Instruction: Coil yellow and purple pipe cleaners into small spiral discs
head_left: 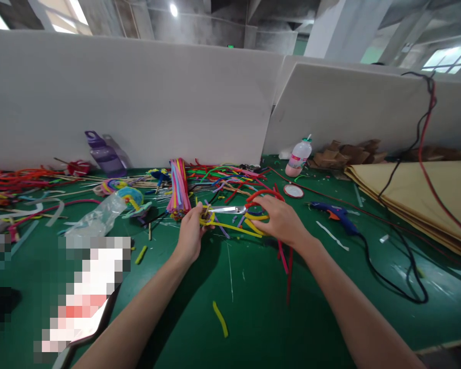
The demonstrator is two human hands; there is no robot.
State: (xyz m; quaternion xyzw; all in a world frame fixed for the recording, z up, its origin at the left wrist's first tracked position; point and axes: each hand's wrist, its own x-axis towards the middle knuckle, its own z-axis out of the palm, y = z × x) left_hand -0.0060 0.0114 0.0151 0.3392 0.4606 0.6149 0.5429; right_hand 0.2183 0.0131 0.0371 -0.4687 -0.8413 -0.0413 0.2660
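Observation:
My left hand (pixel 191 231) is closed on a small yellow pipe-cleaner piece (pixel 207 217), with one long yellow stem trailing to the right. In my right hand (pixel 282 218) is a pair of scissors (pixel 230 209), gripped by its handles. The blades point left and reach the yellow piece beside my left fingers; whether they are parted I cannot tell. Just behind my left hand stands a bundle of colourful pipe cleaners (pixel 179 187). A short yellow offcut (pixel 220 319) lies on the green table in front of me.
A blue glue gun (pixel 334 215) with a black cord lies at right, near folded brown paper (pixel 415 200). Behind are a pink drink bottle (pixel 298 158) and a purple bottle (pixel 106 158). A plastic bag (pixel 96 220) and a pixelated phone-like object (pixel 88 297) are at left.

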